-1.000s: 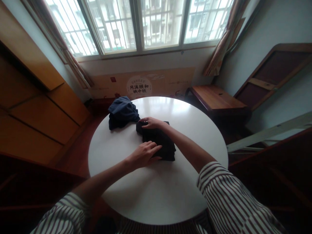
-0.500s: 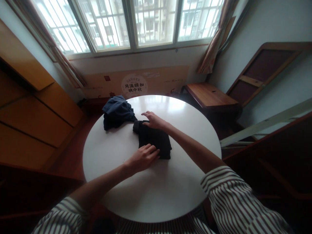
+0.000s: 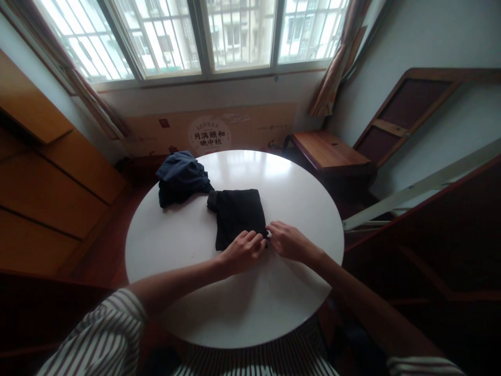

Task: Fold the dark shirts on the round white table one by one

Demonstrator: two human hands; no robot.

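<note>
**Overhead view of a round table, left to right.** An orange wooden cabinet [image 3: 50,183] stands at far left. Behind the table, a barred window [image 3: 195,36] rises above a beige poster [image 3: 209,130] with a round emblem.

On the smooth, glossy white tabletop [image 3: 301,193], a navy garment [image 3: 180,180] lies in a soft, rumpled heap, unfolded, near the far edge. A black garment [image 3: 237,214] lies just beside it, toward the centre. This garment is matte and folded into a flat, roughly square pad, with a small bunched lump at its upper left corner.

The left hand [image 3: 243,253], coming from a striped sleeve [image 3: 94,339], lies at the pad's near edge with its fingers curved over the cloth. The right hand [image 3: 290,241] sits just beside it, with its fingertips [image 3: 270,227] at the pad's near right corner. Neither hand is spread flat, but whether either grips the cloth cannot be told.

At right, a low wooden bench [image 3: 326,149] stands by the wall, and a dark-panelled wooden frame [image 3: 407,112] leans against the wall beyond it.
</note>
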